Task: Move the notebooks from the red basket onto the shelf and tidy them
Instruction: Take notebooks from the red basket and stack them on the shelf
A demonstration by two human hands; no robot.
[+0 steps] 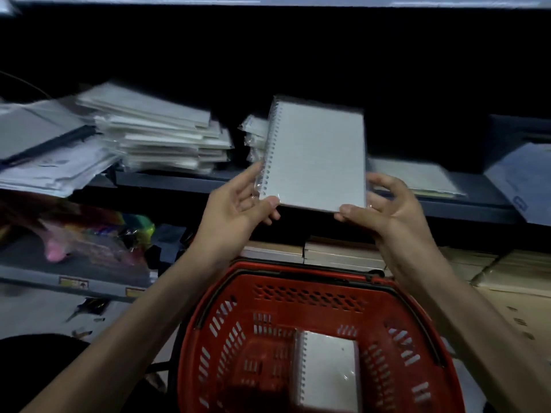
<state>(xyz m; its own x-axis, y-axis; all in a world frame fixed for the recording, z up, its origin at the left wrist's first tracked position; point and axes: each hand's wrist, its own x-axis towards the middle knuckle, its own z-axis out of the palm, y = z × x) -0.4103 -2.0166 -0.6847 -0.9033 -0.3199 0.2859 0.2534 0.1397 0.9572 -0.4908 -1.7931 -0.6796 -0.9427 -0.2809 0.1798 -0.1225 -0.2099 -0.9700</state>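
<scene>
Both hands hold up a white spiral notebook [317, 156] in clear wrap, in front of the shelf [179, 181]. My left hand [238, 205] grips its lower left corner by the spiral. My right hand [384, 205] grips its lower right corner. Below them stands the red basket [232, 338] with another wrapped spiral notebook [328, 371] lying on its bottom. A small stack of wrapped notebooks [253, 138] sits on the shelf just behind the held one.
A leaning pile of white wrapped pads [161, 132] and loose papers [50, 162] fill the shelf's left. A flat notebook [417, 177] and a blue-white box [524, 177] lie at right. Colourful packets [89, 234] and brown book stacks [343, 254] occupy the lower shelf.
</scene>
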